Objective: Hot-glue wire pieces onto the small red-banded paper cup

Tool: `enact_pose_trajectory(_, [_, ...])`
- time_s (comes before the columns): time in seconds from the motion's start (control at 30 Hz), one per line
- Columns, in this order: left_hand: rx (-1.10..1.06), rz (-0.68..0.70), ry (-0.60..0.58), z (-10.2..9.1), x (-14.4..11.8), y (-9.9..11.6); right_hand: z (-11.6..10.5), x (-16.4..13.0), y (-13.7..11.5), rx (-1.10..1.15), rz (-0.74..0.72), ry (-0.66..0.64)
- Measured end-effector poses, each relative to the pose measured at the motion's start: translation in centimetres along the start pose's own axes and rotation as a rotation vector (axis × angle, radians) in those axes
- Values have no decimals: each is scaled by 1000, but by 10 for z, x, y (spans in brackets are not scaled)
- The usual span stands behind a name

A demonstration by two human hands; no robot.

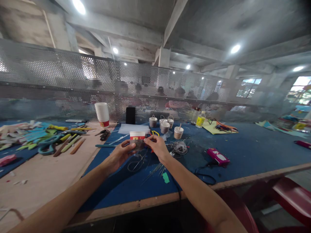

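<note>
While both forearms reach in from the bottom of the frame, the left hand [121,154] and the right hand [156,146] meet just above the middle of the picture around a small paper cup [137,139], white with a red band, held a little above the blue bench [255,152]. The left hand cups it from the lower left with fingers curled about its side; the right hand pinches its upper right rim between thumb and fingertips, so both are closed on the cup. Under the hands lie thin wires [150,170] and a small green scrap [166,177]. Just right of the right hand sits a coil of grey string [179,147], and further right a pink tool [218,156] with a dark cord. Behind the hands, toward the centre of the frame, stand several small finished cups with handles [165,124] and a black phone [130,115] upright against the perforated metal screen [60,77]. At the left centre a stack of paper cups [102,114] stands on a brown board, with scissors [48,144] and coloured sticks spread beside it. A glass jar [195,115] and a yellow-labelled bottle [200,120] stand right of centre.
</note>
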State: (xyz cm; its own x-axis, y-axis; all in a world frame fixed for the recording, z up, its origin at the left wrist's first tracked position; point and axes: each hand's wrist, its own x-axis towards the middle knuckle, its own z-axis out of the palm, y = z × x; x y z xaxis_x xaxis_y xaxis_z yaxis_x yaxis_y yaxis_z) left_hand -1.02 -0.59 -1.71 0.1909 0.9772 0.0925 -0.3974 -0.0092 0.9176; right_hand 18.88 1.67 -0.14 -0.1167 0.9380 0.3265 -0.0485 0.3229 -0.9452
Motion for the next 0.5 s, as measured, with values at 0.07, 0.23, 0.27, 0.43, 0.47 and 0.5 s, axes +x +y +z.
enact_pose_trajectory(0.07, [1,2,9,-1,1,-1,0,0,-1,-1,6,6])
enact_pose_trajectory(0.23, [-12,-5,-27,-2,3,0,-2,1,-2,-17,9,9])
enact_pose_trajectory(0.27, [-17,-10,-35,-1,2,0,-2,1,-2,-10,15,8])
enact_pose_trajectory(0.43, [-18,-33,-43,4,-3,5,-2,4,2,37,57,17])
enact_pose_trajectory(0.47, [-13,-36,-40,6,-5,6,-2,4,2,36,57,19])
enact_pose_trajectory(0.5, [-11,-45,-46,7,-6,7,-2,4,3,33,54,20])
